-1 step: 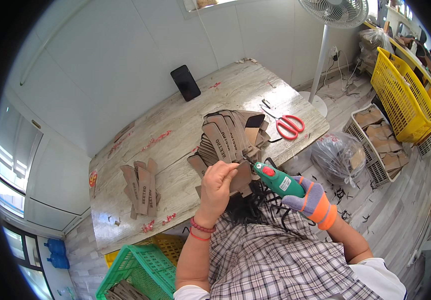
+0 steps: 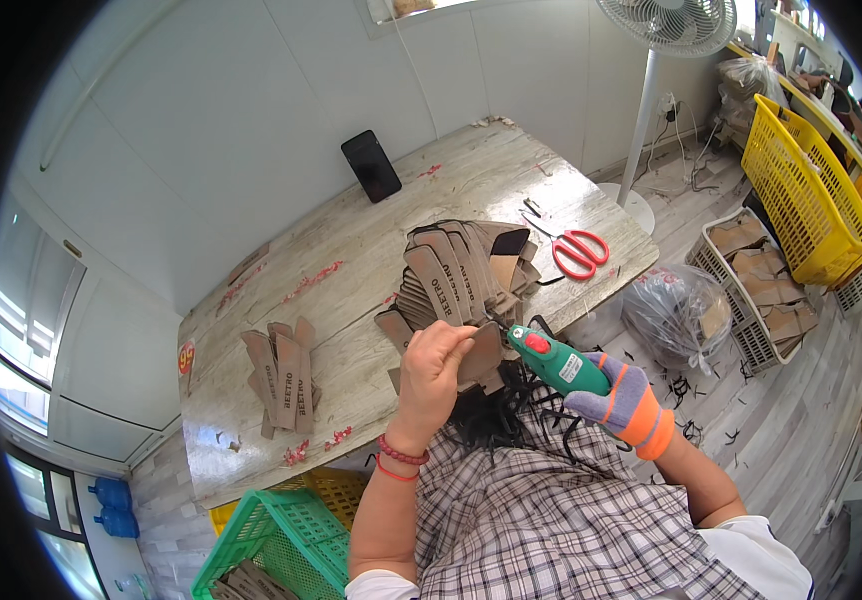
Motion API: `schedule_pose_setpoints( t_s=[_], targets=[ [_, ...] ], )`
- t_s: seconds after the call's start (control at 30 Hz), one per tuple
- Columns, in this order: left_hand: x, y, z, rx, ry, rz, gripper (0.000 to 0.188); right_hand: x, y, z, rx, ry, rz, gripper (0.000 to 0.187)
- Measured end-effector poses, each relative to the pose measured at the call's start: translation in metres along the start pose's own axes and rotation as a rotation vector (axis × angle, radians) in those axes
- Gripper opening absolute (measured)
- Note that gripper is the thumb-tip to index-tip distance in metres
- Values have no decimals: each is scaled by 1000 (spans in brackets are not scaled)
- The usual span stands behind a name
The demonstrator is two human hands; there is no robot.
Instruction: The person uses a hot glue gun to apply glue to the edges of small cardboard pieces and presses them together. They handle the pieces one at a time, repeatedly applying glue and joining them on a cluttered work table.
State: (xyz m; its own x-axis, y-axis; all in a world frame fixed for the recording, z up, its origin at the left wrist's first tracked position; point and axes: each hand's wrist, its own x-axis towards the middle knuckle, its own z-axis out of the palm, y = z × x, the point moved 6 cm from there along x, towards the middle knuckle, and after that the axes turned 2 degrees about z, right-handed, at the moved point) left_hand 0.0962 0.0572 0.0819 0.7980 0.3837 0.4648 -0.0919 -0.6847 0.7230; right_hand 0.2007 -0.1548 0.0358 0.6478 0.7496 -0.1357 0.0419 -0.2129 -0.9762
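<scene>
My left hand [image 2: 434, 368], bare, pinches the edge of a tan fabric piece [image 2: 482, 357] at the table's near edge. My right hand [image 2: 627, 403], in a grey and orange glove, is wrapped round green electric scissors [image 2: 558, 362] with a red switch. Their dark tip meets the far edge of the held piece; the exact contact is too small to make out. Just beyond lies a fanned pile of similar tan pieces [image 2: 441, 270] with dark print. Black strips [image 2: 496, 415] gather on the checked apron [image 2: 531, 510] below my hands.
Red-handled scissors [image 2: 579, 254] and a black phone [image 2: 371, 166] lie on the worn table [image 2: 351, 285]. A smaller stack [image 2: 286, 380] sits left. A green crate [image 2: 276, 540] stands below; a plastic bag [image 2: 678, 315], white basket [image 2: 738, 300], yellow basket [image 2: 811, 190] and fan [image 2: 641, 130] stand right.
</scene>
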Motion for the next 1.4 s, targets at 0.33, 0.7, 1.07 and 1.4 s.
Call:
schedule_pose_setpoints(
  t_s=[0.33, 0.7, 1.07, 1.4],
  targets=[
    [16, 21, -18, 223, -142, 235, 7, -2, -6, -1, -102, -13, -33, 58],
    [-2, 0, -49, 330, -174, 114, 6, 0, 1, 8, -41, -35, 109, 54],
    [-33, -66, -119, 314, 80, -199, 12, -1, 6, 26, -167, -74, 65, 53],
    [-39, -158, -48, 512, 480, -398, 53, -2, 20, 28, -111, -62, 57, 58]
  ],
)
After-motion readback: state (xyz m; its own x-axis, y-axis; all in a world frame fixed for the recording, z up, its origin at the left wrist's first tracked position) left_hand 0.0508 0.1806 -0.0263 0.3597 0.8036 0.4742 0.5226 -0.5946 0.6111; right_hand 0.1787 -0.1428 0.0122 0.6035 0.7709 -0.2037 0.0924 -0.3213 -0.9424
